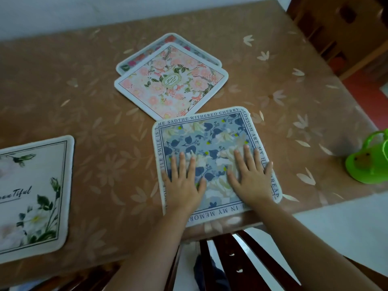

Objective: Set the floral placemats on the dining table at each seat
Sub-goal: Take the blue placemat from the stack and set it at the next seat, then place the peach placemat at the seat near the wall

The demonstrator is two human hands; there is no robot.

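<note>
A blue floral placemat with lettering around its border lies at the near edge of the dining table. My left hand and my right hand both press flat on it, fingers spread, holding nothing. A pink floral placemat lies just behind it, on top of another floral placemat of which only the far edge shows. A white placemat with green leaves lies at the near left.
The table has a brown leaf-patterned cover. A green plastic object stands at the right edge. A dark wooden chair back is right below my hands. Wooden furniture stands at the far right.
</note>
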